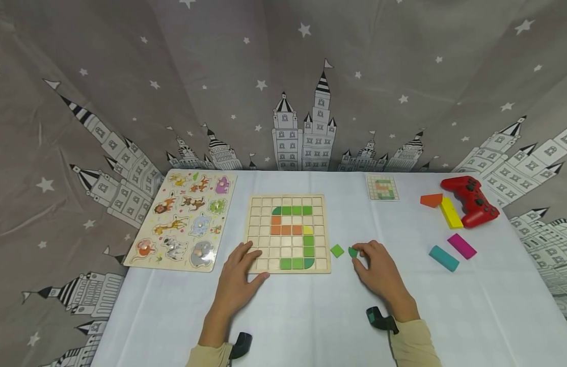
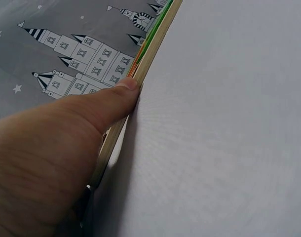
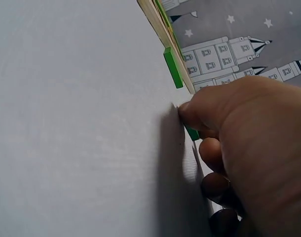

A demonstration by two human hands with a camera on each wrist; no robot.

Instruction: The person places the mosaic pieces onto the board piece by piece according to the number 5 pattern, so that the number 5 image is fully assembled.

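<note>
A wooden grid board (image 1: 260, 232) lies mid-table, with green, orange and yellow tiles set in some of its squares. My left hand (image 1: 237, 278) rests at the board's lower left corner, fingers spread over its edge. In the left wrist view the left thumb (image 2: 126, 91) touches the board's side. To the right of the board, my right hand (image 1: 379, 267) pinches a dark green tile (image 1: 353, 252) between thumb and fingers; the tile (image 3: 192, 132) is partly hidden in the right wrist view. A light green square tile (image 1: 336, 250) lies between that hand and the board.
An animal peg puzzle (image 1: 182, 221) lies at the left. Behind, to the right, is a small pattern card (image 1: 382, 187). Farther right are a red game controller (image 1: 471, 201), an orange block (image 1: 431, 200), a yellow block (image 1: 451, 213), a magenta block (image 1: 462, 246) and a teal block (image 1: 443, 258).
</note>
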